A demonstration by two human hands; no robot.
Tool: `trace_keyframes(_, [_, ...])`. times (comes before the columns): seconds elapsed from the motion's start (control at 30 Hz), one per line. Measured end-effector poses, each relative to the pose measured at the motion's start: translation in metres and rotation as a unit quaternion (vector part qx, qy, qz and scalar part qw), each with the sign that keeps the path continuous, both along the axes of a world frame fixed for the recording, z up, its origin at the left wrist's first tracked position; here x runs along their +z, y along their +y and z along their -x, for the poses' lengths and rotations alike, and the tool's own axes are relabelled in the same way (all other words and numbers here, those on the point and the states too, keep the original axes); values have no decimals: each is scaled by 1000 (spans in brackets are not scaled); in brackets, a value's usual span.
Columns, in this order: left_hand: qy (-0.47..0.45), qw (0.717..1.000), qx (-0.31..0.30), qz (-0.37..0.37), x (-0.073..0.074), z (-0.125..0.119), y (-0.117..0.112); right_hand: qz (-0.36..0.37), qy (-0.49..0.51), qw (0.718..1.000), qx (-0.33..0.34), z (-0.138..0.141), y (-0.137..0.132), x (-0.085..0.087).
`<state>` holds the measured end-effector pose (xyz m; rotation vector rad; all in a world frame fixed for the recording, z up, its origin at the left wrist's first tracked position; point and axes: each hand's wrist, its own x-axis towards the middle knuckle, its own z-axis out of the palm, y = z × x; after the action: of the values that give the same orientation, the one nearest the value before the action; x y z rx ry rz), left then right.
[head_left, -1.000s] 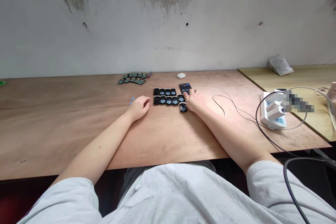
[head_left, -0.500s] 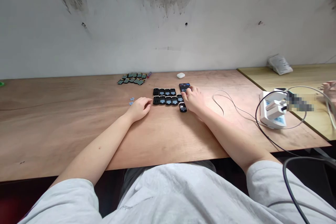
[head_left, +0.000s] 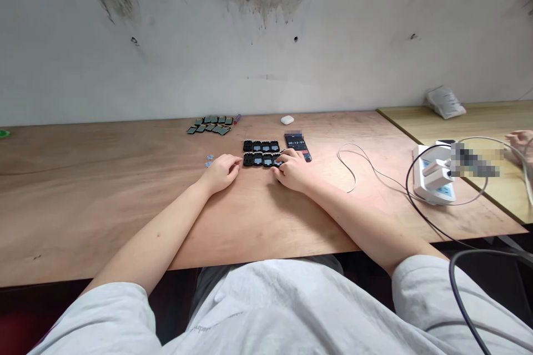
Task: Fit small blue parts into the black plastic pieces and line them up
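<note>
My left hand (head_left: pixel 221 172) rests on the table left of two rows of small black plastic cases (head_left: pixel 257 160). Its fingers are curled together; whatever may be between them is hidden. Small light-blue pieces (head_left: pixel 209 157) lie just behind that hand. My right hand (head_left: pixel 292 170) is at the right end of the front row, thumb and fingers bent around a black case that the hand mostly covers. Grey-blue patches show in most of the cases. A phone (head_left: pixel 296 143) with a running timer lies behind my right hand.
Flat dark pieces with grey-green faces (head_left: pixel 210 124) lie in two rows near the wall. A white earbud case (head_left: pixel 287 120) sits behind the phone. Cables run to a white power strip (head_left: pixel 435 175) at right. Another person's hand (head_left: pixel 520 140) is at the far right.
My right hand has moved left and toward me, off the phone and over the right end of the front row. More of the phone shows. My left hand stays put.
</note>
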<state>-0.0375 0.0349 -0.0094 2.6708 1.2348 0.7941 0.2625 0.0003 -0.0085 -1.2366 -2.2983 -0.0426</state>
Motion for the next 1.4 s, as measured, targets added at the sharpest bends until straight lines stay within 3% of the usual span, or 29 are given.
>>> trace_keyframes(0.13, [21,998,-39,-47,5,-6,-10,8,0,990,144,8,-11,-2])
trace_keyframes(0.23, [47,994,-93,-35,8,-14,-20,15,-1,976,216,12,-14,-4])
trace_keyframes(0.33, [70,988,-136,-5,8,-25,-27,10,6,973,232,13,-11,-8])
trace_keyframes(0.6, [10,994,-111,-19,-2,-41,-32,1,54,971,235,9,-3,-14])
trace_keyframes(0.77, [-67,997,-30,-37,-2,-24,-16,-8,84,974,208,6,-4,-11])
trace_keyframes(0.87, [-110,990,86,-36,0,-7,-2,-4,76,975,208,4,-3,-10])
trace_keyframes(1.0, [-182,948,257,48,4,12,9,-9,73,974,214,3,-1,-11])
trace_keyframes(1.1, [-227,908,335,108,4,20,13,-13,77,972,221,2,0,-12])
trace_keyframes(1.17, [-241,894,355,130,3,23,15,-11,78,972,221,2,0,-12])
trace_keyframes(1.23, [-234,898,356,114,2,25,16,-9,76,972,221,2,1,-12])
trace_keyframes(1.4, [-151,946,282,-49,-5,17,19,-9,71,972,226,2,0,-12])
